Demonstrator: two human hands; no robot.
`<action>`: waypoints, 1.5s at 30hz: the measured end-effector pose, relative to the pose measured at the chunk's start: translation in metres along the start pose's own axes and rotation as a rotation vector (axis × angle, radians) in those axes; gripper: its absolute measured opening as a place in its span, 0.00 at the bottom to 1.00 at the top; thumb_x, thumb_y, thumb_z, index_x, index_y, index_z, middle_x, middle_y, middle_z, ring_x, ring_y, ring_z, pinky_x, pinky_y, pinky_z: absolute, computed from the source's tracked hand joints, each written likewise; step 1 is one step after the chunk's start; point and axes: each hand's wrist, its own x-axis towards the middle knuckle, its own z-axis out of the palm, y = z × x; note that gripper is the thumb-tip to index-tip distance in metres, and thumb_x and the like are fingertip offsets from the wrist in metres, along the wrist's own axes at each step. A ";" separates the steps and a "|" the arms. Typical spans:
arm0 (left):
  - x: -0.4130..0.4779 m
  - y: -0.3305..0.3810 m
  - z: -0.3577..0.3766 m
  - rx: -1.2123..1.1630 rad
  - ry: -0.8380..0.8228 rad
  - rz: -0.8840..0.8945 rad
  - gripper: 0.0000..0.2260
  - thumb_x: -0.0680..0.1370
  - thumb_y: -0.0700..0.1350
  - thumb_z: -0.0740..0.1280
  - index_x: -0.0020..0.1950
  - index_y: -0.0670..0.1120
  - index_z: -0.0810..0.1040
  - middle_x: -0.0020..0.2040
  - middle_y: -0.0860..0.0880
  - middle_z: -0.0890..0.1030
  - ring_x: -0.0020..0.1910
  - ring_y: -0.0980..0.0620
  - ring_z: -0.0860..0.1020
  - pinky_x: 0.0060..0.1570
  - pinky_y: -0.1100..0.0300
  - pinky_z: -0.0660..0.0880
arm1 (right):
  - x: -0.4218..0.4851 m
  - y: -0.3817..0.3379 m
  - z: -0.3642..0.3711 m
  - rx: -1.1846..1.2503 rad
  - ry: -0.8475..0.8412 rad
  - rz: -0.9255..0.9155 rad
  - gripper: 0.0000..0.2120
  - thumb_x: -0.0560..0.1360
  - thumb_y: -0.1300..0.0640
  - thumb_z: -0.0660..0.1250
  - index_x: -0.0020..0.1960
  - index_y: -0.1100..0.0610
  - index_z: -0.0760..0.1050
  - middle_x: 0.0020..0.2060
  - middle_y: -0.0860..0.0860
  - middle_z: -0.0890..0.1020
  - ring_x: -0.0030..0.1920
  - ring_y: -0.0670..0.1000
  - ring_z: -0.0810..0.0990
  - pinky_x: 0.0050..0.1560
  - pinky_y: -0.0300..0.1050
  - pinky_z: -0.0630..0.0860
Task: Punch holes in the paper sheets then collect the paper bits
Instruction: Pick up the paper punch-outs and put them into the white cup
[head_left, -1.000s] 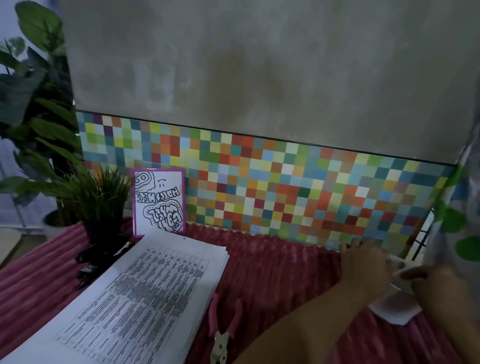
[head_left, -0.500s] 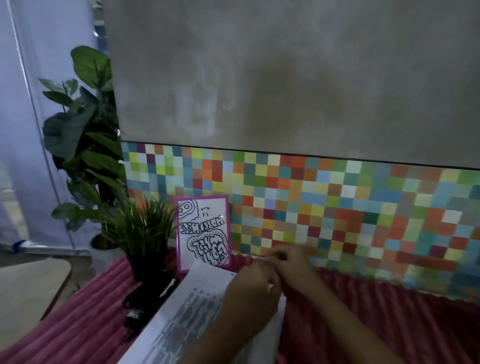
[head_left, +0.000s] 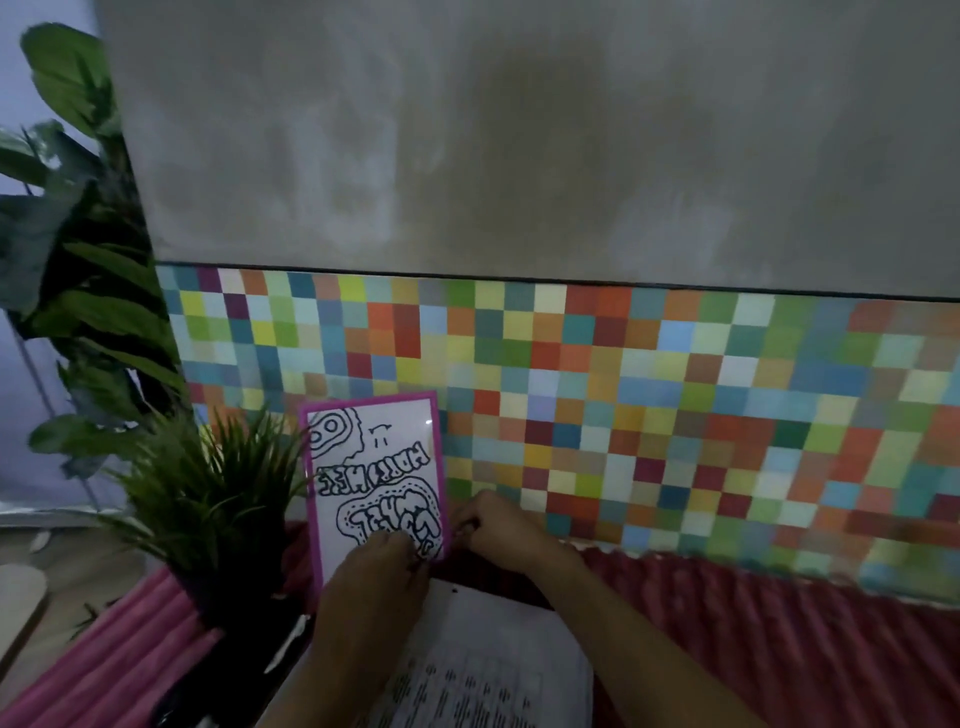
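A stack of printed paper sheets (head_left: 498, 654) lies on the pink ribbed cloth (head_left: 779, 649), with a small dark spot near its far edge. My left hand (head_left: 379, 577) is over the stack's far left corner, and its curled fingertips overlap the lower corner of a pink-framed drawing card (head_left: 374, 467). Just to the right, my right hand (head_left: 501, 530) hovers with its fingers pinched together beside the card. The dim, blurred view hides whether either hand holds anything. No paper bits are visible.
A small potted grass plant (head_left: 208, 499) stands left of the card, with a dark object (head_left: 280, 649) at its base. A big leafy plant (head_left: 78, 260) fills the left edge. A multicoloured checkered panel (head_left: 623, 405) backs the table.
Both hands moved from a white scrap at the table's right to the far edge of the paper stack, beside the card. The camera swung left and tilted up.
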 end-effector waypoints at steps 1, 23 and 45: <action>0.002 0.000 0.003 -0.018 0.005 0.030 0.08 0.78 0.53 0.63 0.50 0.49 0.76 0.49 0.51 0.77 0.51 0.51 0.77 0.42 0.59 0.68 | 0.002 0.001 0.001 0.003 0.008 0.005 0.13 0.71 0.68 0.64 0.51 0.58 0.84 0.43 0.52 0.84 0.40 0.46 0.75 0.37 0.37 0.70; -0.024 0.164 -0.018 -0.188 -0.076 0.555 0.08 0.79 0.46 0.62 0.52 0.46 0.79 0.45 0.51 0.73 0.43 0.52 0.75 0.42 0.59 0.69 | -0.260 0.038 -0.230 -0.124 0.477 0.157 0.10 0.74 0.63 0.68 0.35 0.60 0.77 0.31 0.49 0.78 0.27 0.35 0.73 0.32 0.31 0.67; -0.151 0.378 0.024 -0.540 -0.426 0.761 0.14 0.79 0.46 0.65 0.58 0.37 0.80 0.63 0.36 0.74 0.70 0.46 0.65 0.63 0.54 0.68 | -0.422 0.140 -0.225 -0.414 0.604 0.609 0.06 0.69 0.68 0.70 0.42 0.62 0.85 0.41 0.57 0.85 0.40 0.55 0.82 0.44 0.49 0.80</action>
